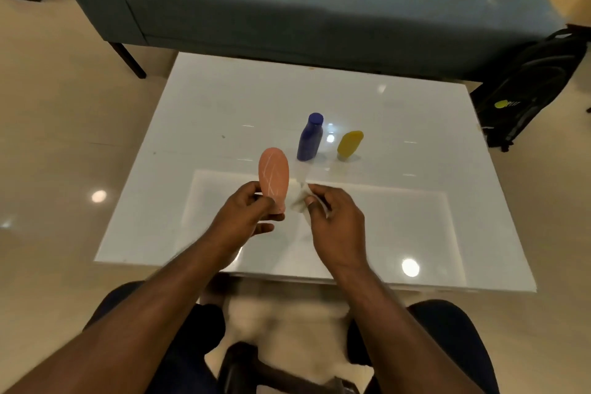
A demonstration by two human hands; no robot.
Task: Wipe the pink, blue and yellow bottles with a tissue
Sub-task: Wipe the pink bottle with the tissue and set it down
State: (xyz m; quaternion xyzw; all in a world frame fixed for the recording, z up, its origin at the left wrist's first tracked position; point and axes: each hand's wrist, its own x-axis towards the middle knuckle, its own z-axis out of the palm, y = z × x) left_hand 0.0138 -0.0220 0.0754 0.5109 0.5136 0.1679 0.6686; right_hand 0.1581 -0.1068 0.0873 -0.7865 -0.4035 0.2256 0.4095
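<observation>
the left hand (248,213) reaches forward over the near part of the table with its forearm running up from the lower left, the back of the hand facing the camera. its fingers and thumb curl around the narrow lower end of a salmon-pink, flattened oval plastic bottle (273,176), holding it in the air above the tabletop. the bottle's long axis runs nearly upright, leaning slightly left, with its rounded broad end pointing up and away and its cap end down inside the grip; pale streaks cross its front face.

the right hand (335,224) comes in from the lower right, its forearm angled up and leftward. its thumb and fingers pinch a crumpled white tissue (300,201), which sits just beside the lower right side of the pink bottle; whether tissue and bottle touch cannot be told through the blur.

farther out on the glossy white rectangular table (415,201), a dark blue plastic bottle with a round cap (310,141) stands upright, leaning a little, cap uppermost. just to its right, apart from it, stands a small yellow rounded plastic bottle (349,143) with its broad end up and tilted rightward.

beyond the table is a teal upholstered sofa (303,0), and a black backpack (531,86) rests on the floor at the right.
</observation>
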